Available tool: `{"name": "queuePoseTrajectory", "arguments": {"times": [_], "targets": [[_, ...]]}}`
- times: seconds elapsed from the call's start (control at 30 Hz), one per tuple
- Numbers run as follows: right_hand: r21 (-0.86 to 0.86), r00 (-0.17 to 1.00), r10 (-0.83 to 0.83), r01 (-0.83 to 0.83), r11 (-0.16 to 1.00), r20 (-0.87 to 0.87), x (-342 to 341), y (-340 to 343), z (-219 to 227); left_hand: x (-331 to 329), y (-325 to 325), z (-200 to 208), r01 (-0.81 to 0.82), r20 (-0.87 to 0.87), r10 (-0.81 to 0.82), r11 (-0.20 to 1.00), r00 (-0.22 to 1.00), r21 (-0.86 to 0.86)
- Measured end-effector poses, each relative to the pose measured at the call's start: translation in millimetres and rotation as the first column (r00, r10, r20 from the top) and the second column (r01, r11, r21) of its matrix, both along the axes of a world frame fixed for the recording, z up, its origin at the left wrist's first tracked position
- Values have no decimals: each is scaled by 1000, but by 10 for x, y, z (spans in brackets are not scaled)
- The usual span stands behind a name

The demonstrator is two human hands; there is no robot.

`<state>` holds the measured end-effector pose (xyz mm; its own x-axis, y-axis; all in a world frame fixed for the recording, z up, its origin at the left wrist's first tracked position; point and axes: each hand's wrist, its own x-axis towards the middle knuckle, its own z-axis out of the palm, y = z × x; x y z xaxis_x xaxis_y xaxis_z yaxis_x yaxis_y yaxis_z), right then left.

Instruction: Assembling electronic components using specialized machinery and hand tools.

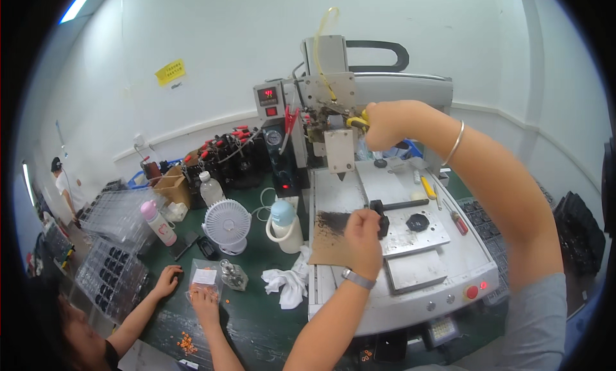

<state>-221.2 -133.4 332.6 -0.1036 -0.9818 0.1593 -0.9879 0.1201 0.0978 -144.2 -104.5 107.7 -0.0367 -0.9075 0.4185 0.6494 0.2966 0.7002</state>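
Note:
My right hand is raised at the dispensing head of a bench machine. Its fingers close round a yellow-handled hand tool, which looks like pliers; the jaws are lost among the head's parts. Lower down, my left hand is closed beside a black clamp-like part on the machine bed, over the edge of a brown cardboard sheet with a black smear. What those fingers hold, if anything, is hidden. A black round part sits on the metal plate to the right.
Left of the machine stand a white fan, a blue-topped container and a white cloth. A co-worker's hand rests on a plastic bag of orange pieces. A yellow cutter and red-handled screwdriver lie on the bed's right side.

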Motion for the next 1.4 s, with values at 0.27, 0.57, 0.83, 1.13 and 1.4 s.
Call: {"name": "queuePoseTrajectory", "arguments": {"times": [0.27, 0.57, 0.83, 1.13, 1.4], "targets": [[14, 997, 71, -71, 997, 3, 98, -136, -29, 583, -268, 226, -237, 234, 249, 968, 940, -79], [10, 994, 68, -68, 998, -87, 55, -151, -6, 1967, -397, -1118, -240, 827, 525, 792, -204, -562], [-215, 971, 154, -114, 970, 181, -148, -255, -327, 1909, -443, -1691, -256, 824, 383, 820, -418, -512], [-77, 947, 144, -127, 989, 286, -116, 108, 90, 1620, -413, -54, -515, 244, 489, 856, 837, 48], [-183, 980, 180, -163, 969, 82, -48, -50, 38, 751, -285, -488, 254, -412, -76, 882, 908, 398]]}}
